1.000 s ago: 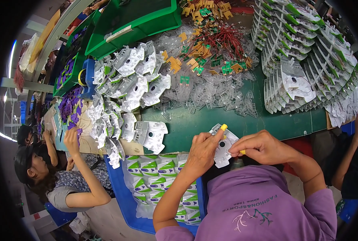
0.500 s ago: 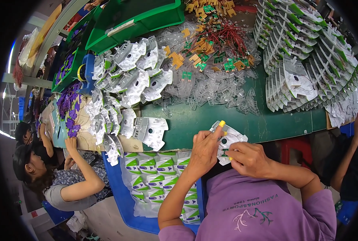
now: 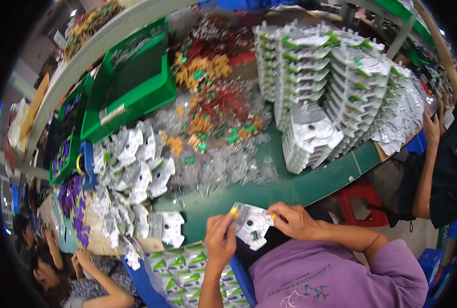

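A white and grey plastic housing (image 3: 249, 224) with a round dark hole is held tilted over the table's front edge, between both hands. My left hand (image 3: 220, 237) pinches its upper left corner. At the opposite edge, my right hand (image 3: 293, 222) has thumb and fingers closed together on the rim; whether a small part is between them I cannot make out. Something yellow shows at the fingertips of each hand. A small green circuit board (image 3: 255, 236) sits on the housing's lower part.
Clear plastic pieces (image 3: 213, 169) and orange parts with red wires (image 3: 200, 72) lie ahead on the green table (image 3: 290, 187). Housings are piled left (image 3: 136, 179) and stacked right (image 3: 310, 128). A blue crate (image 3: 244, 280) holds bagged green-white pieces. Co-workers sit on both sides.
The view has swung to the right. My right hand has moved from the housing's lower part up to its right edge, uncovering the green board. My left hand still holds the left side.
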Motion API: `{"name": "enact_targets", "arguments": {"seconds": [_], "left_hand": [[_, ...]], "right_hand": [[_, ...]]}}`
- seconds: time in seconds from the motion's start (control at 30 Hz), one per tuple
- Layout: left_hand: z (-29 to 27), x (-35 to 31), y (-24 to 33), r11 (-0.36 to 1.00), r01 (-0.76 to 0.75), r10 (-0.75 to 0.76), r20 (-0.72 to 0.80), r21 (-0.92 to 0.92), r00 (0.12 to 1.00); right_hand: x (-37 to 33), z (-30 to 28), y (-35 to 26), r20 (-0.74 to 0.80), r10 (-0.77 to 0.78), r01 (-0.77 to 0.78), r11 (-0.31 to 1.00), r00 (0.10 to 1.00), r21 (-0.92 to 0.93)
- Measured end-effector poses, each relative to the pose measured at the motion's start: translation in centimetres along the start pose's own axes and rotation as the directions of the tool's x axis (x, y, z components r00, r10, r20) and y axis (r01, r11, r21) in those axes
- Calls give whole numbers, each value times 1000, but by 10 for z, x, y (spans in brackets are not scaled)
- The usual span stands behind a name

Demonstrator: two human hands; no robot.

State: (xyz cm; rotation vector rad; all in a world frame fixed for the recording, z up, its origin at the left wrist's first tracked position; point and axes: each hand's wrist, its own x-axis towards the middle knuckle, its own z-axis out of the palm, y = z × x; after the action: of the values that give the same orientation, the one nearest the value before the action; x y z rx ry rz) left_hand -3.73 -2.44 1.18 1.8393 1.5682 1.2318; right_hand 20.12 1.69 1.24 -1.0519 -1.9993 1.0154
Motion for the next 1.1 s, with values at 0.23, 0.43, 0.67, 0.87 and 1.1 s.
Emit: {"name": "enact_targets", "arguments": {"seconds": [0.23, 0.43, 0.67, 0.87, 1.1], "left_hand": [[-13, 12, 14, 995, 64, -47, -192, 83, 980], [15, 4, 17, 1000, 4, -5, 72, 11, 997], [13, -2, 6, 999, 8, -5, 66, -45, 998], [13, 0, -13, 991, 30, -25, 39, -133, 999], [15, 2, -17, 984, 25, -31, -35, -177, 999]], "right_hand": [[10, -99, -38, -487, -63, 31, 997, 871, -74], [58, -140, -31, -675, 160, -33, 980, 720, 198], [68, -119, -7, -834, 24, 8, 999, 551, 34], [88, -64, -66, -413, -386, 312, 920, 825, -237], [213, 19, -39, -224, -198, 175, 977, 954, -118]]}}
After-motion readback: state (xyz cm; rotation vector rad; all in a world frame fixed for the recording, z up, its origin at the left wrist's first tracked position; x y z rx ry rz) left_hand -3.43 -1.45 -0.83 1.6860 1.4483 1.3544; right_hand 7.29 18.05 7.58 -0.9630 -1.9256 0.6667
